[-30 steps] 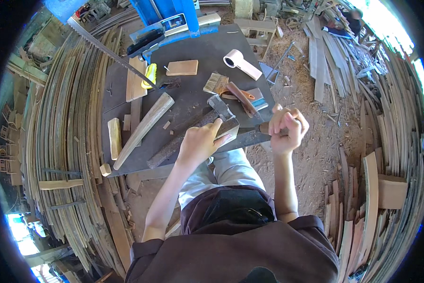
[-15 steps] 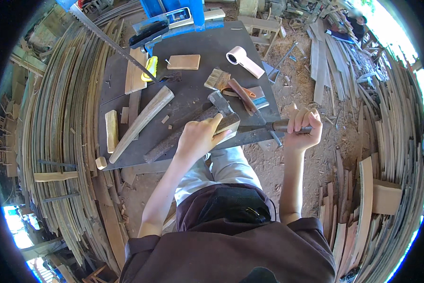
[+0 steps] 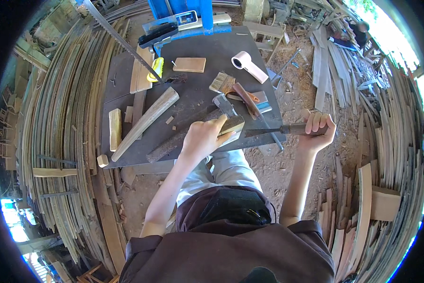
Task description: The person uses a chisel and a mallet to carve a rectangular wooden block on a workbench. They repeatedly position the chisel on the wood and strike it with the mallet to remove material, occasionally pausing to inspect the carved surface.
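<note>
Left hand (image 3: 202,138) is pressing wood block (image 3: 232,125) onto desk (image 3: 198,52), grip wrapped around it; right hand (image 3: 319,129) is gripping saw (image 3: 268,131) handle.

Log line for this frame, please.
left hand: holds block on table | right hand: grips saw, blade at block | hammer beside

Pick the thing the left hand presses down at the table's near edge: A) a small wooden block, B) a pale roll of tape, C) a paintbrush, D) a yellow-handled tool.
A: the left hand lies over a small wooden block at the near edge of the dark table.
</note>
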Available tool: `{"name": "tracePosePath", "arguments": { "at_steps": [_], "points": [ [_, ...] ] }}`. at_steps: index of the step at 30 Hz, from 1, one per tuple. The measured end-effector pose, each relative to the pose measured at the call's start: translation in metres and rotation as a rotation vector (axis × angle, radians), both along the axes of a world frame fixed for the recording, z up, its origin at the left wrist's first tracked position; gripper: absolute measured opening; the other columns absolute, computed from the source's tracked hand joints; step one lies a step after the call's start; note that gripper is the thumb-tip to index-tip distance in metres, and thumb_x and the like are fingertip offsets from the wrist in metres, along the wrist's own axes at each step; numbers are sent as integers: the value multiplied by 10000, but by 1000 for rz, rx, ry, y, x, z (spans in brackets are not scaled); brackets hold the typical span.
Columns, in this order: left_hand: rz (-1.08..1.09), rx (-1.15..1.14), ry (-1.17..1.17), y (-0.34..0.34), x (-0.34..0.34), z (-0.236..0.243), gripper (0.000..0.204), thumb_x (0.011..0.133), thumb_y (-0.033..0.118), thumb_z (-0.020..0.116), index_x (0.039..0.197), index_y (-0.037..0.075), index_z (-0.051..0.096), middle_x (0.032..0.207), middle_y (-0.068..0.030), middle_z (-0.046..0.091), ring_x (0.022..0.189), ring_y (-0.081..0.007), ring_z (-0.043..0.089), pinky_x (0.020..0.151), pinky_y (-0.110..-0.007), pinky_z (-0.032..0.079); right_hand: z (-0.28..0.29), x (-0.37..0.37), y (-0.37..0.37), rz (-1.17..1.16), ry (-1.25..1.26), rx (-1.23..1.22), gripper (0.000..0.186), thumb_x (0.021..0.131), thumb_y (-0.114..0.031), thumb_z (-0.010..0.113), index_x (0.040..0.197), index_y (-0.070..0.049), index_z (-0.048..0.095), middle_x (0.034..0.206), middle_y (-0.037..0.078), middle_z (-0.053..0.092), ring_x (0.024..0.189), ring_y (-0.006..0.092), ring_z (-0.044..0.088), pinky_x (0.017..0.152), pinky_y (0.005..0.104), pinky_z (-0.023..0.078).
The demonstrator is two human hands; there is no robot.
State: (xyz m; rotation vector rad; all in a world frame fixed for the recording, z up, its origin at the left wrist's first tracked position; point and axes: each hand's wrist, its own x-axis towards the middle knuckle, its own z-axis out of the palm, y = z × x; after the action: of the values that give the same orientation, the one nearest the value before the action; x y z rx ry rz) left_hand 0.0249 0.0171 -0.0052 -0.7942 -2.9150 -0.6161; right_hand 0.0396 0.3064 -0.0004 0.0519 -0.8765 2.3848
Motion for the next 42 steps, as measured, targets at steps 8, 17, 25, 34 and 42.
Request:
{"name": "tracePosePath", "arguments": {
  "at_steps": [8,17,25,34,42],
  "points": [
    [-24,-64,77,5,13,-13,425,885,430,647,1071,52,591,795,-121,687,671,-272,691,616,-366,536,6,2,-21,5,41,90,295,914,-204,443,647,-115,355,525,40,372,401,151,308,706,337,393],
    [7,-150,103,6,18,-10,452,877,447,648,1109,61,608,845,-97,696,668,-248,685,656,-349,534,9,14,-43,-44,150,403,284,898,-163,431,626,-104,374,487,25,338,381,127,331,716,370,436],
    [3,-148,178,6,18,-12,467,912,479,591,1131,68,619,770,-73,659,607,-221,667,611,-321,529,12,6,-53,21,220,412,258,878,-112,412,621,-91,407,471,33,404,375,124,365,683,378,433],
    [2,-111,163,6,18,-9,426,897,431,635,1119,67,619,777,-67,659,604,-212,662,620,-311,530,-3,6,-49,-6,174,380,253,878,-94,400,625,-93,411,478,34,406,371,117,347,577,315,382],
    [15,-121,130,7,16,-9,408,894,433,633,1107,86,621,774,-58,663,616,-211,664,621,-316,531,-12,-1,-52,-60,130,408,240,862,-104,449,627,-74,412,466,49,436,363,121,380,569,344,364]
  ]
}}
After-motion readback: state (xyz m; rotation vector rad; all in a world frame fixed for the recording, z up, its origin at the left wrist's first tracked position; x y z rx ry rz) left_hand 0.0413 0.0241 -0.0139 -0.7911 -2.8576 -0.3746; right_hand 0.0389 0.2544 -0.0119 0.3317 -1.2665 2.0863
